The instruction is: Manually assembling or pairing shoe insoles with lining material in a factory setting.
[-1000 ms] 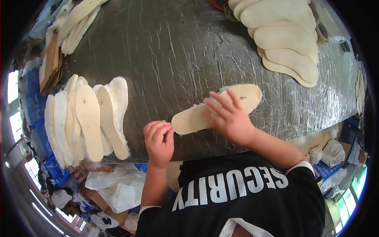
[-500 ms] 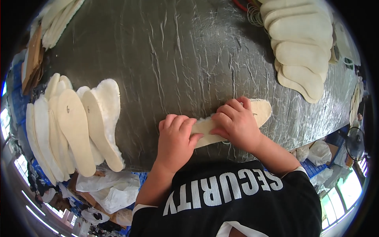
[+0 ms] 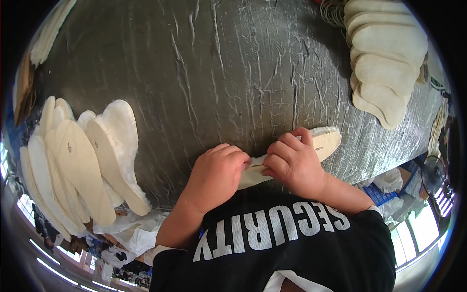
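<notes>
A cream insole (image 3: 327,145) with white fleece along its far edge lies at the table's near edge. My left hand (image 3: 215,171) is closed on its left part, fingertips and thumb pinching the far edge. Around the middle, my right hand (image 3: 295,158) grips it with bent fingers. Between the hands the material looks slightly folded. The rounded right end, bearing a small dark mark, sticks out past my right hand. My left hand and my shirt hide the other end.
A dark, wrinkled sheet covers the table (image 3: 160,87). Loosely piled fleece insoles (image 3: 80,165) lie at the left, and overlapping cream insoles (image 3: 386,73) fan out at the far right. Wire loops (image 3: 332,13) sit beside those. White plastic bags (image 3: 141,233) hang below the near left edge.
My left hand has turned inward, its fingertips now closer to my right hand. The insole between them has gone from flat to slightly folded. The view has shifted a little.
</notes>
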Demonstrator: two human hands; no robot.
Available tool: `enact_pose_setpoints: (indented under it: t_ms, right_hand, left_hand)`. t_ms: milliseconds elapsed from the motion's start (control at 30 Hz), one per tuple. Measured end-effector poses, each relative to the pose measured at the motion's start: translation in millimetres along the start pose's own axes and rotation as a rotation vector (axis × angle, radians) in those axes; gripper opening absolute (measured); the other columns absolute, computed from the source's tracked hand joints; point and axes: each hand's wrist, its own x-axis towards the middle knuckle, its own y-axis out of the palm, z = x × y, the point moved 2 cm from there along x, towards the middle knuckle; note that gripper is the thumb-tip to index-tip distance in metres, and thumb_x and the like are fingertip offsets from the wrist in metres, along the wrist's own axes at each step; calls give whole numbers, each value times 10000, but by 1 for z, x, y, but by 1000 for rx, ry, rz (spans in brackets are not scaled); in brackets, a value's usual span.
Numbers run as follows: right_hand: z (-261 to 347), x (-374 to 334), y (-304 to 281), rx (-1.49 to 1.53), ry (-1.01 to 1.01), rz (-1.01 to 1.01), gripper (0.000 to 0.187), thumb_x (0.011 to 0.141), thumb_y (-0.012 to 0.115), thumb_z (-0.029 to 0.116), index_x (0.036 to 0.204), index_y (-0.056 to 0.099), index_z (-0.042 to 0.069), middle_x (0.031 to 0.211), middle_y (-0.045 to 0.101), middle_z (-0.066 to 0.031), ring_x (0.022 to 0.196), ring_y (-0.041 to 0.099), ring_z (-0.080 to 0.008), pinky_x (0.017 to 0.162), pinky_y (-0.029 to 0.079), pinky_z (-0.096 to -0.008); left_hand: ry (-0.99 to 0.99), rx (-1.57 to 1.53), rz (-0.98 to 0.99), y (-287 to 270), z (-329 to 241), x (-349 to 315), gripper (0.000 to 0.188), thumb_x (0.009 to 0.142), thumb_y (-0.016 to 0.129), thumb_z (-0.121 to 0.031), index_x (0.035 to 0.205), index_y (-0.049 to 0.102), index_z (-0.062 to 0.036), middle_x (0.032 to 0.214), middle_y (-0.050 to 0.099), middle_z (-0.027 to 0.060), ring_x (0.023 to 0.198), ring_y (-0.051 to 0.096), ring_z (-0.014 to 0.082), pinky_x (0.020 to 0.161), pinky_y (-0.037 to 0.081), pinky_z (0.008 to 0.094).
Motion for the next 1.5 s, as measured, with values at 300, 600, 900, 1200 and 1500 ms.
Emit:
enact_pose_setpoints:
  t_ms: [300,600,900,1200,1500]
  right_hand:
    - [0,-2,1,101,-43,-29,179,636,688,195,763,586,121,927,625,37,905,559,-183,833,379,-450]
    - [1,-2,3,131,-59,-21,120,632,635,166,744,596,152,842,605,71,869,529,-174,810,371,-418]
    - [1,5,0,78,-29,46,132,672,675,211,743,583,148,770,547,55,878,510,-185,824,361,-423]
    - [-11,21,-15,-111,-81,-23,240,623,744,277,753,602,134,895,585,36,1022,509,-201,944,311,-488]
    - [-26,26,11,-435,17,-37,796,750,581,601,1413,432,187,1532,289,-82,1439,195,-297,1122,66,-610]
  left_hand:
    - [120,27,138,-2,0,4,49,696,643,-47,741,643,-28,749,623,82,740,605,277,666,487,372]
    - [111,-9,194,0,-5,3,65,693,656,-57,732,622,-19,738,590,90,726,588,296,673,482,395]
    - [74,-53,90,4,-6,-7,158,672,721,-55,777,613,-8,775,590,107,768,593,309,689,479,394]
    - [65,153,-226,12,-1,-9,169,763,701,-127,835,584,-28,777,602,110,728,608,310,644,493,408]
    - [122,527,-644,28,24,-5,235,831,670,-229,741,500,-93,657,556,60,580,598,257,512,480,370]
